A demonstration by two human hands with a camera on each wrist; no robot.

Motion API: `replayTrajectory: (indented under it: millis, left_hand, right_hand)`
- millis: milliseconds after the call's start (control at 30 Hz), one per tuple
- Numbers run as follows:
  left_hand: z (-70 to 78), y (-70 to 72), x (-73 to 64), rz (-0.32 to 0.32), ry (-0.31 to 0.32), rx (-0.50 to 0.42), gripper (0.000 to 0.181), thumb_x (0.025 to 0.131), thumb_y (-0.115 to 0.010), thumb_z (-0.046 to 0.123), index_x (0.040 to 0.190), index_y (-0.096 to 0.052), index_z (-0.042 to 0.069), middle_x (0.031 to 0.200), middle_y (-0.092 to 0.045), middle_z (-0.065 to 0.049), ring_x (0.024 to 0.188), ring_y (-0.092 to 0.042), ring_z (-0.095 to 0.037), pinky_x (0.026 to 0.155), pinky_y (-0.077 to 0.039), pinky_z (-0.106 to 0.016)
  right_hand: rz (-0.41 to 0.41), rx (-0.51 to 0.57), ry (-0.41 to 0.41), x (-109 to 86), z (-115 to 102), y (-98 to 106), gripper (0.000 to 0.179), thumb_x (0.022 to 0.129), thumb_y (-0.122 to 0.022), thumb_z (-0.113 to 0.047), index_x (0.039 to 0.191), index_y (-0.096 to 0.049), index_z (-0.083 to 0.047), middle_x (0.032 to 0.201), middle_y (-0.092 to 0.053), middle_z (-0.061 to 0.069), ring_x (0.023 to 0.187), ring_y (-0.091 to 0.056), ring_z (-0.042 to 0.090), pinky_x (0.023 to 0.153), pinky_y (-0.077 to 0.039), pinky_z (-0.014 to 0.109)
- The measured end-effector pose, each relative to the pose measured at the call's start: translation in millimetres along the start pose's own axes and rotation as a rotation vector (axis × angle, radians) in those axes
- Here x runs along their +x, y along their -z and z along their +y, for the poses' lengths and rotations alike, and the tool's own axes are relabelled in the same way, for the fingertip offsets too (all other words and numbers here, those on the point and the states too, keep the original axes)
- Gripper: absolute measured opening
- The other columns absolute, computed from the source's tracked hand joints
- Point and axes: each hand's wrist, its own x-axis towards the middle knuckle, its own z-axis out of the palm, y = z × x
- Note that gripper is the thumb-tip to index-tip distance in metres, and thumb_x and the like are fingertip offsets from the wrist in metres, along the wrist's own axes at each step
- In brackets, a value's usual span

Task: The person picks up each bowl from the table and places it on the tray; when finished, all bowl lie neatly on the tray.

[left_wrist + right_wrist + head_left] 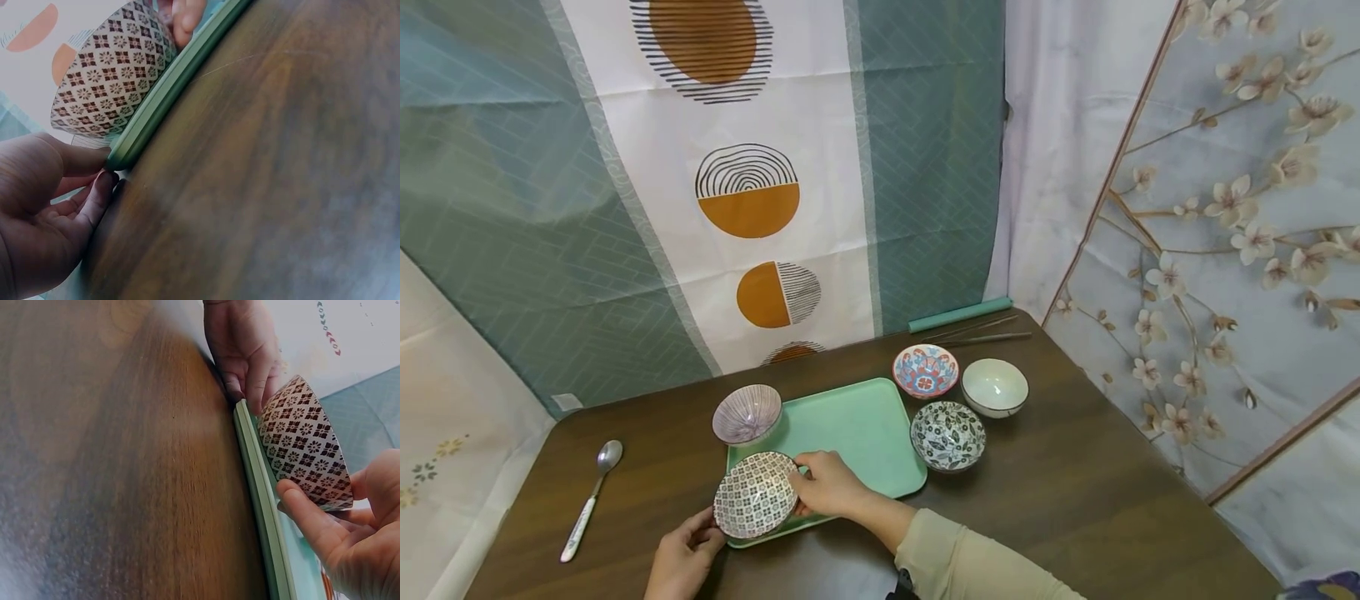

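Note:
A bowl with a brown and grey diamond-flower pattern (756, 496) is over the near left corner of a mint-green tray (850, 425). My right hand (831, 485) holds this bowl by its right side, thumb at the rim and fingers against the outer wall, as the right wrist view shows. At the tray's near left corner, my left hand (683, 557) pinches the green edge between thumb and finger. In the left wrist view the left fingertips (103, 184) are right at that corner, just beside the patterned bowl (115, 75).
A purple-streaked bowl (747, 414) overlaps the tray's far left corner. Right of the tray are a red-blue bowl (925, 372), a white bowl (995, 388) and a black-leaf bowl (948, 437). Chopsticks (985, 338) and a teal roll (960, 315) lie behind; a spoon (593, 492) lies left.

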Motion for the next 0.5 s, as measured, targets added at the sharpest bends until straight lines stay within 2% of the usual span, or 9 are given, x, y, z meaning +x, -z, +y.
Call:
replayTrajectory:
  millis: [167,333,400,500]
  left_hand:
    - [1.0,0.3,0.4,0.023,-0.003,0.019,0.042,0.089,-0.068,0.005,0.126,-0.062,-0.014,0.092,-0.073,-0.011,0.078,-0.062,-0.009,0.065,-0.049,-0.022]
    - [2.6,0.3,1.0,0.028,-0.006,0.022,0.041,0.088,-0.069,0.004,0.124,-0.063,-0.013,0.091,-0.072,-0.011,0.078,-0.062,-0.01,0.065,-0.049,-0.022]
    - [2.9,0.6,1.0,0.023,-0.007,0.022,0.041,0.088,-0.07,0.003,0.124,-0.063,-0.014,0.092,-0.072,-0.011,0.079,-0.062,-0.01,0.065,-0.049,-0.022]
    - [2.7,0.7,1.1,0.012,0.002,0.028,0.042,0.088,-0.07,0.003,0.125,-0.062,-0.014,0.093,-0.072,-0.012,0.079,-0.062,-0.009,0.066,-0.049,-0.021]
  right_hand:
    - [-0.042,0.002,0.009,2.3,-0.8,1.3,0.028,0.105,-0.055,-0.016,0.122,-0.065,0.003,0.061,-0.069,0.008,0.051,-0.067,0.018,0.051,-0.054,0.026]
    - [-0.055,-0.132,0.021,3.7,-2.2,11.3,0.039,0.105,-0.055,-0.03,0.128,-0.065,0.0,0.059,-0.068,0.001,0.05,-0.065,0.012,0.062,-0.052,0.022]
    - [-0.035,-0.215,0.034,3.5,-3.9,18.1,0.039,0.105,-0.054,-0.034,0.125,-0.067,-0.003,0.059,-0.067,-0.004,0.052,-0.062,0.007,0.079,-0.052,0.025]
    - [0.001,-0.296,0.055,2.1,-7.0,31.8,0.037,0.105,-0.054,-0.036,0.123,-0.069,-0.006,0.067,-0.069,-0.005,0.055,-0.06,0.001,0.092,-0.049,0.031]
